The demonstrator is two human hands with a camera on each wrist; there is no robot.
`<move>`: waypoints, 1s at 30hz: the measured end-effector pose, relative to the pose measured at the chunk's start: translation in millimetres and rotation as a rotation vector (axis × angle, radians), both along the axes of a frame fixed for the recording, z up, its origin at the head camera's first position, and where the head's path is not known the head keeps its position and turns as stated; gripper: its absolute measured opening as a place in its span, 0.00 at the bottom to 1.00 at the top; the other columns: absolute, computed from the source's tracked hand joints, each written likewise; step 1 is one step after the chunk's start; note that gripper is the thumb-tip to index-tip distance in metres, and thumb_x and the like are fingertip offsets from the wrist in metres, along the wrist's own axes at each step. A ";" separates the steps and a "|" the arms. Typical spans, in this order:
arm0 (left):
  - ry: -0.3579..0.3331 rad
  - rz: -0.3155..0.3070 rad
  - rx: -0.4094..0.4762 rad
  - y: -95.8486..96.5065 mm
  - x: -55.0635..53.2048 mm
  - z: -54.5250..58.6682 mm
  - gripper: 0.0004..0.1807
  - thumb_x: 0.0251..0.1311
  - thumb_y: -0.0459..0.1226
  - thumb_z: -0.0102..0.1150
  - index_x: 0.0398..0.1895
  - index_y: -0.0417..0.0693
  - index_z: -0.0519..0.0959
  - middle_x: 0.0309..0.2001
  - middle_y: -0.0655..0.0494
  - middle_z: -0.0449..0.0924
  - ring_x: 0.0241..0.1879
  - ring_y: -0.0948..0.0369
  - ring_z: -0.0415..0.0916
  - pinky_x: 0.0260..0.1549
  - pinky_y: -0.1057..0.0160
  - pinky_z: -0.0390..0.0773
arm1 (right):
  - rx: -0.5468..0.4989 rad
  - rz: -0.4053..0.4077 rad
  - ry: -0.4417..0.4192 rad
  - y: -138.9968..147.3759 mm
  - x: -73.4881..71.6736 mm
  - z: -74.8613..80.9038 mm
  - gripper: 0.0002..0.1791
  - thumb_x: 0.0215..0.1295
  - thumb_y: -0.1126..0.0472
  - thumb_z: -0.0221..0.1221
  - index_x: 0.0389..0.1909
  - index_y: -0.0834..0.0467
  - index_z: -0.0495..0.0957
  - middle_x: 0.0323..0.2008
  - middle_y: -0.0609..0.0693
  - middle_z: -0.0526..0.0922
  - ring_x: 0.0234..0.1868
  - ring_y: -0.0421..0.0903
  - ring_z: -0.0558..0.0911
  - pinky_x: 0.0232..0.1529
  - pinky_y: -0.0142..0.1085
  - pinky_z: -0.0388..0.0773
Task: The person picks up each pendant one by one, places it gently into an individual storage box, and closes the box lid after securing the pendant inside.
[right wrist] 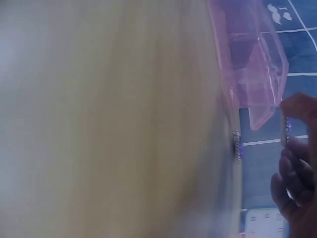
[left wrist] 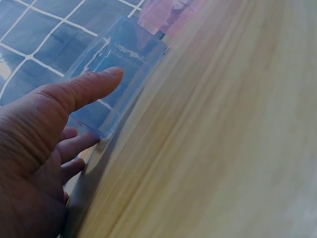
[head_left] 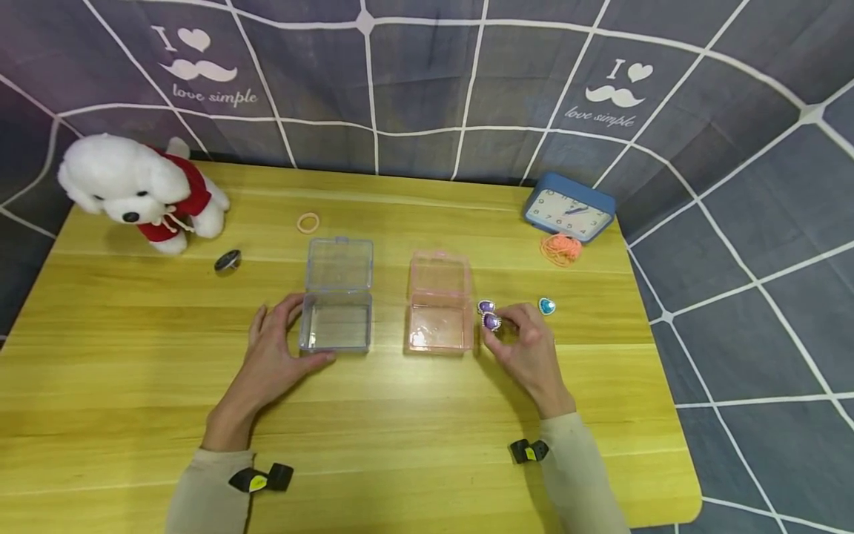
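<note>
My right hand [head_left: 530,352] pinches a purple gem [head_left: 491,321] with a beaded silver rim between thumb and fingers. In the right wrist view, this gem [right wrist: 285,130] is seen edge-on, raised off the table. A second purple gem [head_left: 486,305] lies just beyond it, beside the clear pink box [head_left: 440,326], whose lid is raised. A clear blue box [head_left: 336,322], also with its lid up, stands to the left. My left hand [head_left: 276,356] rests at its near left corner, thumb along the near side and fingers by the left wall. Inside both boxes, nothing shows.
A teal heart gem [head_left: 547,306] lies right of my right hand. Farther back are a coral cord bundle [head_left: 562,249] and a blue clock [head_left: 570,208]. At left are a white plush dog [head_left: 143,189], a dark oval object [head_left: 228,261] and a pale ring [head_left: 308,222].
</note>
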State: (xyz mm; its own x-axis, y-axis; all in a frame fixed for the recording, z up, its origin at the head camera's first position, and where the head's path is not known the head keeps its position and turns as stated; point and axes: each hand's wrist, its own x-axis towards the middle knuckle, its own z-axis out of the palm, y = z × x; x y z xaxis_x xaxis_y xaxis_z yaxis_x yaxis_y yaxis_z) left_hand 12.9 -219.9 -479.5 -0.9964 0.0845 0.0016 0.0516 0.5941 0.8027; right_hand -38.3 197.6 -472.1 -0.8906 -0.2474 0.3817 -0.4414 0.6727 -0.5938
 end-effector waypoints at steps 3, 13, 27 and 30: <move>0.003 0.001 -0.001 -1.0 0.1 -0.9 0.57 0.51 0.47 0.83 0.80 0.45 0.58 0.75 0.32 0.68 0.75 0.36 0.64 0.81 0.42 0.27 | -0.002 0.002 0.032 -6.0 -6.7 5.5 0.16 0.53 0.63 0.78 0.40 0.65 0.85 0.40 0.58 0.83 0.40 0.55 0.84 0.43 0.47 0.86; 0.006 0.008 -0.003 -4.3 2.4 -1.9 0.57 0.51 0.48 0.83 0.80 0.46 0.58 0.75 0.32 0.67 0.75 0.36 0.64 0.81 0.43 0.27 | -0.014 0.065 0.083 -36.6 -21.6 22.4 0.17 0.53 0.64 0.77 0.40 0.67 0.85 0.40 0.59 0.83 0.39 0.56 0.84 0.43 0.49 0.86; 0.003 0.010 -0.001 -5.3 2.1 -2.2 0.58 0.50 0.46 0.84 0.80 0.45 0.57 0.75 0.33 0.68 0.75 0.37 0.65 0.81 0.44 0.28 | -0.061 0.191 0.026 -95.6 -31.1 28.4 0.17 0.53 0.62 0.78 0.39 0.67 0.85 0.41 0.57 0.83 0.44 0.55 0.85 0.46 0.46 0.89; 0.001 0.004 -0.006 -4.4 0.6 -4.2 0.58 0.50 0.47 0.84 0.80 0.46 0.57 0.75 0.33 0.68 0.75 0.38 0.65 0.81 0.44 0.28 | -0.083 0.215 -0.015 -106.8 -30.7 29.0 0.16 0.54 0.62 0.78 0.40 0.66 0.85 0.42 0.57 0.84 0.42 0.55 0.88 0.44 0.44 0.90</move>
State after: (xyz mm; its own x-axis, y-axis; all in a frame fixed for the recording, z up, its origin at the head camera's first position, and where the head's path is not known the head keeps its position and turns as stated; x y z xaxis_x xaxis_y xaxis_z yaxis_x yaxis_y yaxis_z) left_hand 13.5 -224.4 -483.7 -0.9967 0.0806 0.0025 0.0505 0.5991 0.7991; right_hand -69.1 90.8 -443.1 -0.8268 -0.4000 0.3956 -0.5596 0.5128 -0.6511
